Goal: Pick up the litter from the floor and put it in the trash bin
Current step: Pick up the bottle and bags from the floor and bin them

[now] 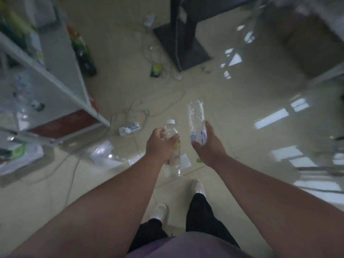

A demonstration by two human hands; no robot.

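My left hand (160,144) is closed around a clear plastic bottle with a white cap (172,131), held upright-ish above the floor. My right hand (208,146) grips a second clear, crushed bottle with a blue label (196,120) by its lower end. On the floor below lie a clear plastic bag (101,150), white paper scraps (185,161) and a small yellow-green bit (198,160). A green packet (157,70) lies farther off among the cables. No trash bin is in view.
A metal shelf rack (61,86) stands at the left with goods on it. A power strip (129,129) and cables trail over the tiled floor. A black stand base (181,47) is ahead. My feet (198,187) are below.
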